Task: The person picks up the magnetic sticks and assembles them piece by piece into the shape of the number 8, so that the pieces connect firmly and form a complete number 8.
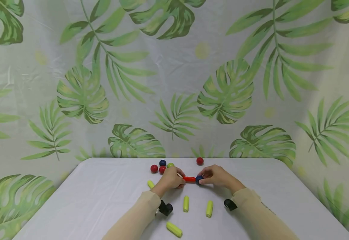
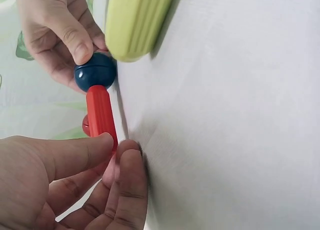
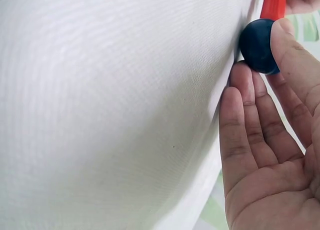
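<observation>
A red ridged rod (image 1: 189,179) lies level between both hands, its right end against a dark blue ball (image 1: 199,180). My left hand (image 1: 172,178) pinches the rod's left end between thumb and fingers. With thumb and fingertips, my right hand (image 1: 218,176) holds the blue ball from the right side. In the left wrist view the ball (image 2: 95,72) meets the rod (image 2: 101,112) end to end. From the right wrist the ball (image 3: 259,45) shows beside the thumb, and only a short piece of the rod (image 3: 273,4) is visible.
Yellow-green rods lie nearer me, among them one rod (image 1: 186,203), another (image 1: 209,208) and a third (image 1: 174,229). Behind my left hand sit red balls (image 1: 154,168), a blue ball (image 1: 162,163) and a green ball (image 1: 170,165). One red ball (image 1: 200,161) stands at the far edge.
</observation>
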`<state>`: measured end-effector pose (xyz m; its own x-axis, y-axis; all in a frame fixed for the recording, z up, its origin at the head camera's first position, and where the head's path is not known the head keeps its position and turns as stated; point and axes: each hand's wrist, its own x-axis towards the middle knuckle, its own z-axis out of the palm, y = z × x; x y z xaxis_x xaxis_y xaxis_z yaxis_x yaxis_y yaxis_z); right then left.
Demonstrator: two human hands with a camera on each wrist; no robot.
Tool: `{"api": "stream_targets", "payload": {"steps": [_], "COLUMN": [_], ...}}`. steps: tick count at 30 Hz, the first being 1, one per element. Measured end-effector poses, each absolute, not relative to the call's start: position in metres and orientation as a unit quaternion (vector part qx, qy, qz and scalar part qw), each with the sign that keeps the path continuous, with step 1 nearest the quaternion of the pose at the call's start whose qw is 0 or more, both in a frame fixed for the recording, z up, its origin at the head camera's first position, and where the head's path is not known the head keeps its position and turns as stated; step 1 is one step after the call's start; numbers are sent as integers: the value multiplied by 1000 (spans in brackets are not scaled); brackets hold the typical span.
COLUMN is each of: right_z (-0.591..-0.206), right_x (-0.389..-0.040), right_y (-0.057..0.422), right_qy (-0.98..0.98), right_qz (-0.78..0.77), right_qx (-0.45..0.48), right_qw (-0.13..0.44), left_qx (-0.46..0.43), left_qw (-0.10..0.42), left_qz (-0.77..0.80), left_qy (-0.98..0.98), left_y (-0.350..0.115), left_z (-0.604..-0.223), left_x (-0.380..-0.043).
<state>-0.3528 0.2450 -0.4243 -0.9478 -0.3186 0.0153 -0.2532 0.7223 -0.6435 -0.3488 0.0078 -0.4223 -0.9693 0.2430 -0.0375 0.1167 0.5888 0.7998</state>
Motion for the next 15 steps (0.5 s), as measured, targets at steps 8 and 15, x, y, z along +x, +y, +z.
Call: {"api": "stream_targets", "payload": {"steps": [8, 15], "right_z": [-426, -425], "right_x": [-351, -348], "right_y": [246, 246], "right_qy": [926, 923], "right_qz": [-344, -350], "right_qx": [-147, -153], "right_qw": [49, 54], "left_qx": [123, 144], "left_qw": [33, 2], "left_qz": [393, 375], "left_qy": [910, 916], "left_y": [-1, -18], "left_z": [-409, -383], "left_x": [-354, -363]}}
